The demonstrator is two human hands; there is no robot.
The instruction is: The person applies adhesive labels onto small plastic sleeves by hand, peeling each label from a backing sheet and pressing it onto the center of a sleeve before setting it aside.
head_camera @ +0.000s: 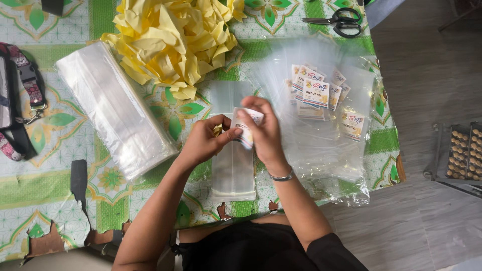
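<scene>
A small paper label (247, 128) with printing on it is sitting between the two hands, just above the middle of the table (50, 190). The right hand (265, 131) is pinching it from the top and side with its fingers closed on it. The left hand (205, 140) is also closed on it, with the thumb pressing its lower edge. The two hands are close together and touching around the label. A bit of yellow is showing under the left hand's fingers, but it is too small to tell what it is.

Right under the hands, a clear plastic bag (232, 170) is lying flat and long on the table, pointing toward the person. A silver bracelet (281, 176) is sitting on the right wrist.

To the right, more clear bags are lying spread out, and a bunch of labels (316, 90) just like the held one is lying on top of them. To the left, a thick stack of clear bags (113, 108) is lying slanted. Above the hands, a big heap of crumpled yellow paper (173, 37) is sitting. Black scissors (339, 21) are lying at the top right corner. A patterned strap (22, 75) is lying at the far left edge. The table is wearing a green and white flowery cloth with torn spots near the front. Off the table to the right, a tray of small round snacks (464, 150) is sitting on the grey floor.
</scene>
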